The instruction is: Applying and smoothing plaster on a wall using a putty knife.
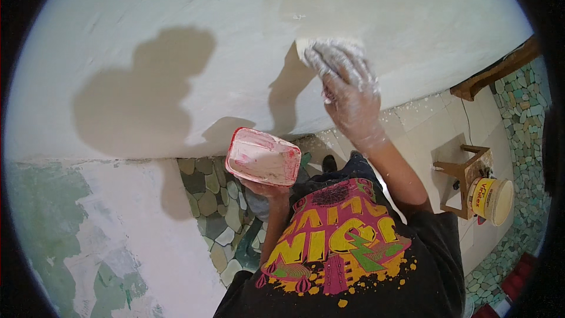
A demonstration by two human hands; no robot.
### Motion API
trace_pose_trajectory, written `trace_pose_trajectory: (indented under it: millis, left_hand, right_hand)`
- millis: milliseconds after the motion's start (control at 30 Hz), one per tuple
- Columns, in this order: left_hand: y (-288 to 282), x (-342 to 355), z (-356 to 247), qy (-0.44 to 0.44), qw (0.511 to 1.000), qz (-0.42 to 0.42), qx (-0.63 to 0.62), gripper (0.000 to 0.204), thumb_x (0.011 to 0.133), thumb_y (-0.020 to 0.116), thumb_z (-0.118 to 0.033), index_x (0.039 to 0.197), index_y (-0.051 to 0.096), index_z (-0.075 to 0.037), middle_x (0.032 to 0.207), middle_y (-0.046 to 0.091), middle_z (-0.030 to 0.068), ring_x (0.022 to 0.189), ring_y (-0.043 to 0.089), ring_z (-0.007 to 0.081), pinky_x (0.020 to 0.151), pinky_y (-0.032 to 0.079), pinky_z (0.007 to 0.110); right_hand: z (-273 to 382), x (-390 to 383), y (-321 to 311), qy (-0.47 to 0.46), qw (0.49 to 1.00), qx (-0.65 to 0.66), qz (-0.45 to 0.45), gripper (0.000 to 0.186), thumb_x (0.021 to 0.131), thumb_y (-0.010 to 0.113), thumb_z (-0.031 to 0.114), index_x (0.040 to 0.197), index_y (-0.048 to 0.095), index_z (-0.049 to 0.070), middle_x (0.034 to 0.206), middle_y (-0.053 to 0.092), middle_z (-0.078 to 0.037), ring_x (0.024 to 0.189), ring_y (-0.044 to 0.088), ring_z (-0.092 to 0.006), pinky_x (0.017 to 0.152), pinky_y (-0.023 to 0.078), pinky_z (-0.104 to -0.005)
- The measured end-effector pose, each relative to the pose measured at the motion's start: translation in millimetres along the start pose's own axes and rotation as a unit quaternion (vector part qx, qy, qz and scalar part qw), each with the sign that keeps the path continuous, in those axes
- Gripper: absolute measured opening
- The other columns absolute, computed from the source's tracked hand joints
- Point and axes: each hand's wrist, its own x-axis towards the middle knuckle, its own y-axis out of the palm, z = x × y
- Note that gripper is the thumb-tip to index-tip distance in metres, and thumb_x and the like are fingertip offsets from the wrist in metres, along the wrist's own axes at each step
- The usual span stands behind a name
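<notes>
My left hand (266,189) is under a red-rimmed plastic tub (259,162), gripping it from below. White paste coats the inside of the tub, and its rim and walls are smeared. Up against the white wall (235,17), my right hand (352,91) is closed on a pale, flat-edged pad (304,49), pressing it to the surface. White paste covers the fingers and knuckles, so most of the pad is hidden; whether it is a sponge or a scraper I cannot tell.
At the right stands a small wooden stool (462,171), with a yellow-and-white bucket (494,200) beside it. A brown wooden piece (494,73) juts along the wall's foot. Pale tiles (424,118) and stone-patterned flooring (226,218) lie below. Patchy green-and-white wall (106,229) is at lower left.
</notes>
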Motion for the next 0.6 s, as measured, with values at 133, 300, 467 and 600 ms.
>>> trace_pose_trajectory:
  millis: [133,300,467,600]
  left_hand:
    - [2,0,5,0.052,0.987,-0.053,0.145,0.071,0.093,0.043,-0.065,0.148,0.038,-0.020,0.150,0.041,0.0108,0.132,0.045,0.0380,0.107,0.039,0.063]
    - [9,4,8,0.064,0.980,-0.046,0.181,0.071,0.093,0.044,-0.064,0.148,0.038,-0.019,0.149,0.042,0.0109,0.132,0.046,0.0375,0.107,0.040,0.060]
    - [10,-1,7,0.022,0.998,-0.006,0.061,0.069,0.093,0.049,-0.061,0.148,0.039,-0.020,0.148,0.043,0.0112,0.133,0.045,0.0376,0.108,0.038,0.063]
    - [-4,-1,-1,0.016,0.996,-0.007,0.092,0.072,0.095,0.034,-0.065,0.150,0.032,-0.019,0.151,0.038,0.0110,0.133,0.045,0.0353,0.108,0.042,0.058]
  right_hand:
    - [4,-41,34,0.052,0.993,0.041,0.093,0.067,0.072,0.067,-0.002,0.135,0.058,0.018,0.134,0.058,-0.004,0.123,0.054,-0.0278,0.103,0.043,-0.0431]
    - [-5,-57,43,0.071,0.978,0.087,0.174,0.060,0.078,0.059,-0.004,0.134,0.059,0.016,0.132,0.058,-0.006,0.123,0.053,-0.0282,0.104,0.043,-0.0394]
    - [-9,-33,-4,0.234,0.930,0.263,0.105,0.056,0.082,0.054,-0.013,0.133,0.059,0.010,0.129,0.059,-0.013,0.120,0.058,-0.0271,0.095,0.050,-0.0346]
    - [-14,16,-50,0.140,0.976,0.168,-0.022,0.054,0.083,0.053,-0.012,0.133,0.059,0.008,0.129,0.060,-0.014,0.116,0.061,-0.0276,0.092,0.054,-0.0323]
